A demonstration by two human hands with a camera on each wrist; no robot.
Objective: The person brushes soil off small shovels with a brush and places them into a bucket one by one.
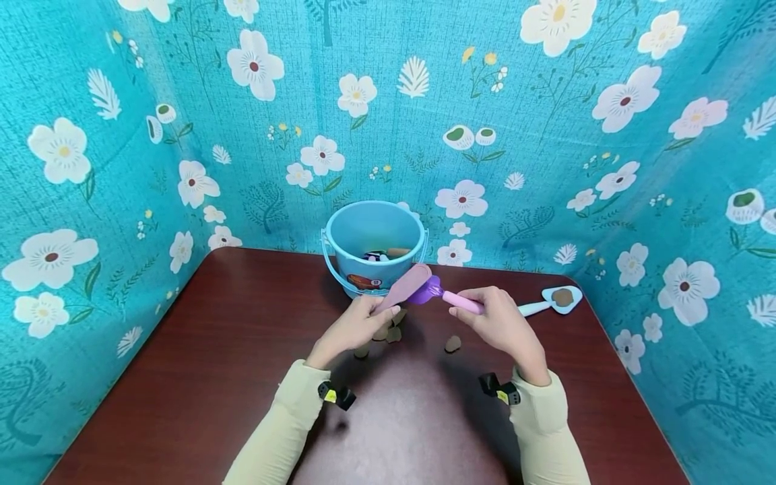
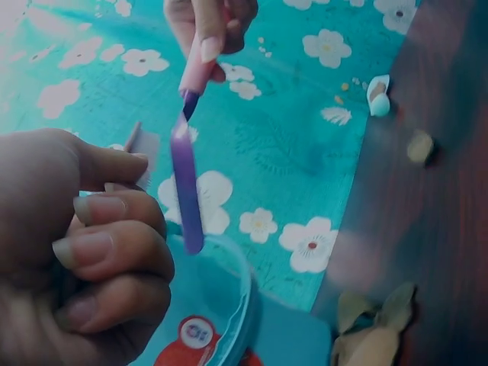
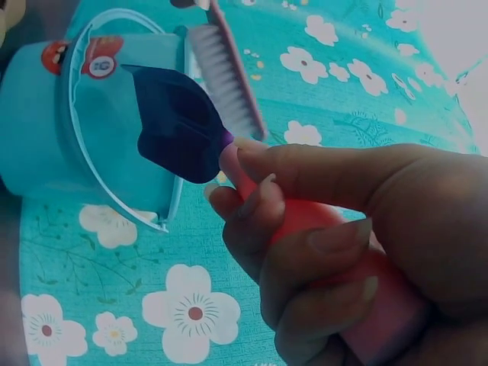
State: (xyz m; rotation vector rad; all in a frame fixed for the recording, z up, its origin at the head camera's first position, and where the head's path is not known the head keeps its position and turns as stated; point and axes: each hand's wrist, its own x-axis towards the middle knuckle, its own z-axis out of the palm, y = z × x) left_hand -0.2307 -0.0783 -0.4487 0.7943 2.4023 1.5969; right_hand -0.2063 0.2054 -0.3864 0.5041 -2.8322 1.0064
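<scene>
In the head view my left hand (image 1: pixel 351 326) grips a pink brush (image 1: pixel 407 285) by its handle. The white bristles (image 3: pixel 223 76) show in the right wrist view. My right hand (image 1: pixel 502 322) holds the pink handle (image 1: pixel 463 302) of a small toy shovel with a purple blade (image 1: pixel 432 291). From the head, brush and blade overlap, with the brush's flat back uppermost. Both tools are raised over the table, in front of a light blue bucket (image 1: pixel 343 264). Several dry brown leaf-like pieces (image 1: pixel 394 334) lie below the left hand, partly hidden by it.
One more brown piece (image 1: pixel 453 344) lies apart, left of the right hand. A pale blue toy shovel (image 1: pixel 535 308) rests at the table's back right, a brown piece (image 1: pixel 562 297) on its blade. Mixed items sit inside the bucket. Flowered teal cloth (image 1: pixel 388 155) hangs around the dark red table (image 1: pixel 242 350).
</scene>
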